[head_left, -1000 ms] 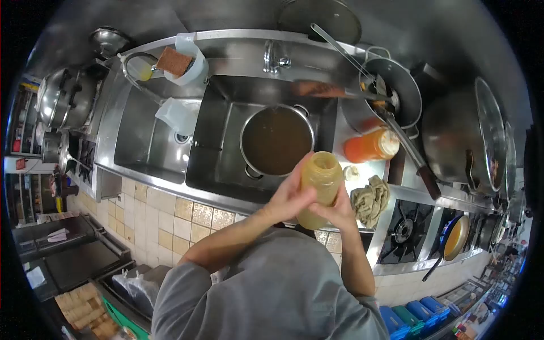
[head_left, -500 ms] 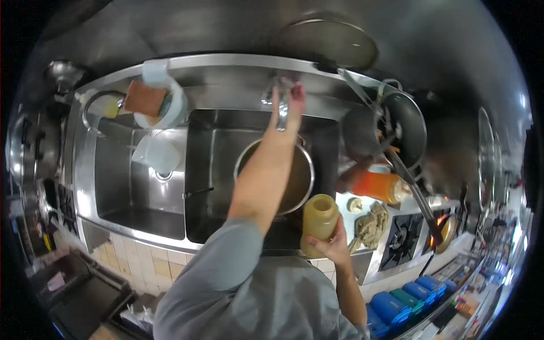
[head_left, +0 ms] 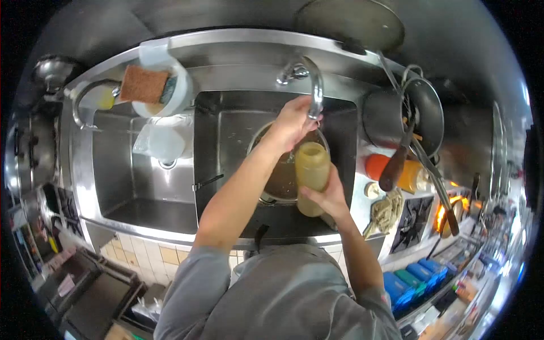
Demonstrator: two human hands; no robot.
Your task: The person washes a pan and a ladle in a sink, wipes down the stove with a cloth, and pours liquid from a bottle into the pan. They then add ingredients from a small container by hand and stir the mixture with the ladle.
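My right hand (head_left: 325, 196) holds a yellowish plastic bottle (head_left: 311, 177) upright over the right sink basin (head_left: 226, 141), its open mouth just under the tap's outlet. My left hand (head_left: 294, 122) is wrapped around the end of the curved tap spout (head_left: 313, 85), above the bottle. Below them in the basin stands a round metal pot (head_left: 279, 184) filled with brown liquid, partly hidden by my arm and the bottle.
The left basin (head_left: 133, 175) holds a white plastic container (head_left: 160, 141). A tub with a brown sponge (head_left: 144, 85) sits on the sink's back ledge. On the right are an orange bottle (head_left: 402, 173), a rag (head_left: 385, 209), a pan with utensils (head_left: 419, 107) and a lit burner (head_left: 445, 215).
My left hand moved from the tap handle at the back to the spout's end, which swung forward. My right hand lifted the bottle from the counter edge up under the spout.
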